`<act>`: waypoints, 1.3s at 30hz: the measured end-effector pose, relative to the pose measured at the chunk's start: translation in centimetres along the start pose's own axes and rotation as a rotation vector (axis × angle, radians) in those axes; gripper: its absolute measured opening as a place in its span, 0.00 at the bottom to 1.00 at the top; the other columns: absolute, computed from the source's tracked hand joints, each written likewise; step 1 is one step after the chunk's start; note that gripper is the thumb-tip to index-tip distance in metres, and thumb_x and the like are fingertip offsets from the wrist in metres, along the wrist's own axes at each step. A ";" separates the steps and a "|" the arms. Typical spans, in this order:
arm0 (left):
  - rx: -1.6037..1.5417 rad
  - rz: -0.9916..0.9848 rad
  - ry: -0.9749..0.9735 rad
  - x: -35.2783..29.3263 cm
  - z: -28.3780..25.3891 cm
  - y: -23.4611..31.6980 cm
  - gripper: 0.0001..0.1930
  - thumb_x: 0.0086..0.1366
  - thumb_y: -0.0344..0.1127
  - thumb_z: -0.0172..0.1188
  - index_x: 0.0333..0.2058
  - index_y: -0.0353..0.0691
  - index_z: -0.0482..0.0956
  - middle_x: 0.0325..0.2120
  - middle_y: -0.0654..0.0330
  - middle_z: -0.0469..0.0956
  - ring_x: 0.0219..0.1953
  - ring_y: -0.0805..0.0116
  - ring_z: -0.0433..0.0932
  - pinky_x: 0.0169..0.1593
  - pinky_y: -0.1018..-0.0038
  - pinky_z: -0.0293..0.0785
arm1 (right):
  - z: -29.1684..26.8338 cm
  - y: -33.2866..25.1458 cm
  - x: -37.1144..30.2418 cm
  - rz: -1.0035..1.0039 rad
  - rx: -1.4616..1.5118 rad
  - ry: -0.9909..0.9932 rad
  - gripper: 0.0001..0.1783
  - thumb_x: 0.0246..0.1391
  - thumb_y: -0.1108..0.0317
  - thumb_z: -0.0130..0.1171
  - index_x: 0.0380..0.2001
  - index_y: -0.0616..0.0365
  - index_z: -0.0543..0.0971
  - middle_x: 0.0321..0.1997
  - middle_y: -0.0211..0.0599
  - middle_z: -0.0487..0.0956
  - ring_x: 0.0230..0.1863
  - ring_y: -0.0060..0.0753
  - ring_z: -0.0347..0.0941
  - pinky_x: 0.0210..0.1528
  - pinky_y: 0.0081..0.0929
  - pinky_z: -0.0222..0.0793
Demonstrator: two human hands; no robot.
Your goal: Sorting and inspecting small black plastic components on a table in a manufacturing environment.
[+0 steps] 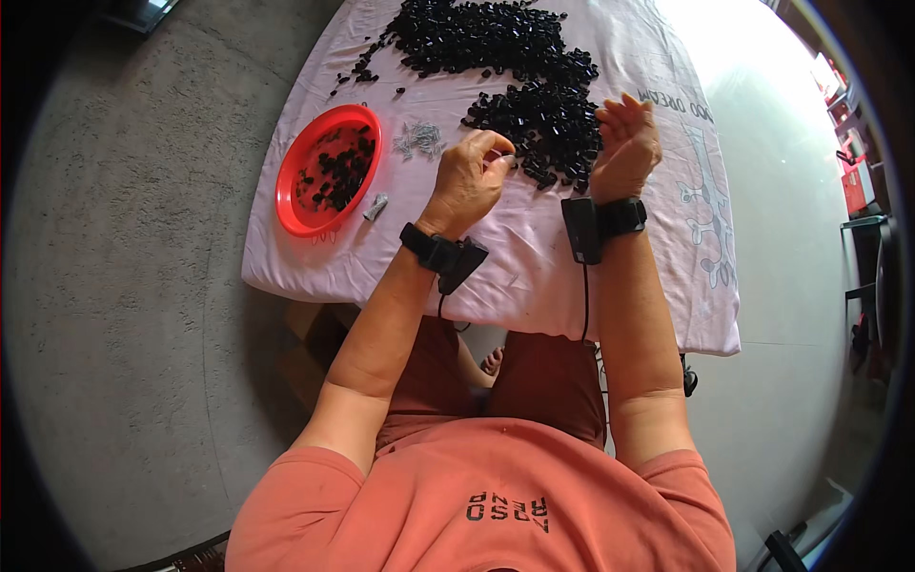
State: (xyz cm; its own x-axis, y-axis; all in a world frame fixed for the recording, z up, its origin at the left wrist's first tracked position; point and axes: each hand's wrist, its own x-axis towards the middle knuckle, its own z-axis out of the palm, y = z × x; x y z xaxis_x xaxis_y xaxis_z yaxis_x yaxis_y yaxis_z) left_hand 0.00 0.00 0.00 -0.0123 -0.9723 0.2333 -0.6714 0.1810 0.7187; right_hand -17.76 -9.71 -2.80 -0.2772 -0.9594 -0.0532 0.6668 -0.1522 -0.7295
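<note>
My left hand (470, 179) is over the table, just left of the near end of a heap of small shiny black pieces (538, 119). Its thumb and forefinger are curled into a pinch near the heap; what sits between them is too small to make out. At the heap's right edge, my right hand (625, 157) is turned partly palm up. Its fingers are loosely bent and apart, and I see nothing held in them. Left of my left hand lies a little cluster of thin grey pieces (417, 140), with a small grey object (376, 207) nearer me.
A red plastic basin (283, 191) with some black pieces inside stands on the table's left side. A pale pink patterned cloth (534, 276) covers the table. Black straps with small boxes and cables (585, 305) sit on both wrists. Stray black pieces (367, 71) lie at the far left.
</note>
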 end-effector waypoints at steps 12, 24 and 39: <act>-0.566 -0.109 -0.545 -0.1 3.2 2.8 0.08 0.69 0.27 0.52 0.44 0.34 0.75 0.39 0.65 0.77 0.41 0.80 0.74 0.47 0.80 0.72 | -1.3 1.2 1.9 -0.117 -0.012 0.233 0.20 0.65 0.54 0.51 0.46 0.62 0.73 0.43 0.38 0.78 0.47 0.31 0.75 0.54 0.30 0.67; -0.488 -0.081 -0.308 0.1 3.3 2.0 0.07 0.66 0.24 0.55 0.42 0.34 0.77 0.40 0.62 0.79 0.42 0.77 0.77 0.48 0.79 0.74 | -0.6 0.2 0.7 0.066 0.116 -0.126 0.27 0.65 0.48 0.52 0.50 0.64 0.74 0.44 0.41 0.79 0.43 0.30 0.77 0.45 0.24 0.71; -0.206 0.020 0.317 -0.4 0.3 -1.1 0.10 0.60 0.22 0.59 0.41 0.34 0.83 0.32 0.60 0.80 0.31 0.74 0.79 0.35 0.78 0.75 | 1.3 1.5 -3.1 0.147 -0.402 -0.871 0.06 0.56 0.77 0.61 0.38 0.63 0.80 0.32 0.29 0.81 0.33 0.16 0.76 0.36 0.16 0.74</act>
State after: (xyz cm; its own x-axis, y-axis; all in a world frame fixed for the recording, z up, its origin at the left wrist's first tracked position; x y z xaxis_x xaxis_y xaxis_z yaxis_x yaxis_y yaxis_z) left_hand 0.49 0.17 -1.11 0.2273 -0.8802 0.4167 -0.5095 0.2571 0.8211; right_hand -15.00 -7.28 -2.86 0.5076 -0.8265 0.2435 0.3226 -0.0797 -0.9432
